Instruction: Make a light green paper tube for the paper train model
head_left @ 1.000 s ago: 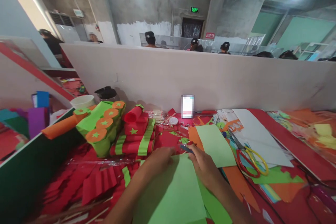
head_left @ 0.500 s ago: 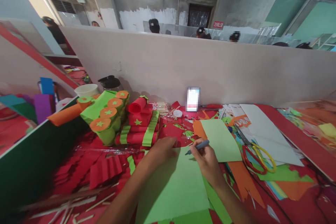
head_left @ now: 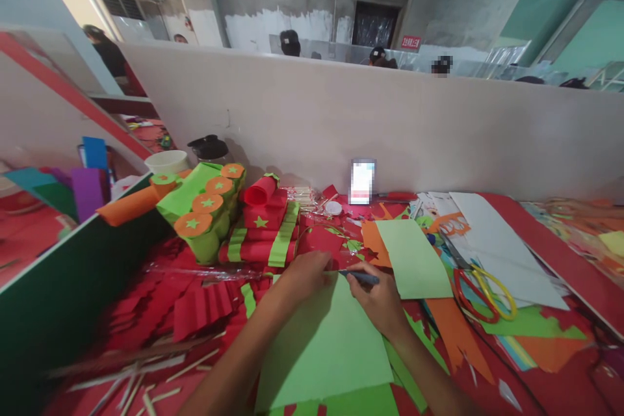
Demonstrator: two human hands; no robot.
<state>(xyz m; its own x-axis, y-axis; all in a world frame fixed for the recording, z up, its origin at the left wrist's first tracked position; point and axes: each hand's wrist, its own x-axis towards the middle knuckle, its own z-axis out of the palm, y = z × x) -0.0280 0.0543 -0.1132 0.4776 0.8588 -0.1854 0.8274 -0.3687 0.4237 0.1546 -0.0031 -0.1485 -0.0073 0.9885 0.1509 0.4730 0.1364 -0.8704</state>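
Note:
A light green paper sheet (head_left: 324, 338) lies in front of me on the red-covered table. My left hand (head_left: 305, 275) rests on its far left corner, fingers curled down onto the paper. My right hand (head_left: 377, 299) is closed round a blue-grey pen (head_left: 359, 277). The pen lies nearly level, its tip pointing left at the sheet's far edge, close to my left fingers.
A second green sheet (head_left: 414, 259) lies right of the hands, with scissors (head_left: 480, 289) beyond. Green and red paper models (head_left: 229, 221) stand at the left, a phone (head_left: 362, 181) leans on the grey partition (head_left: 390, 130). Sticks (head_left: 146, 377) lie near left. People sit behind the partition.
The pen has swung from raised and tilted to nearly level at the sheet's far edge. My right hand moved slightly toward my left. The view shifted a little.

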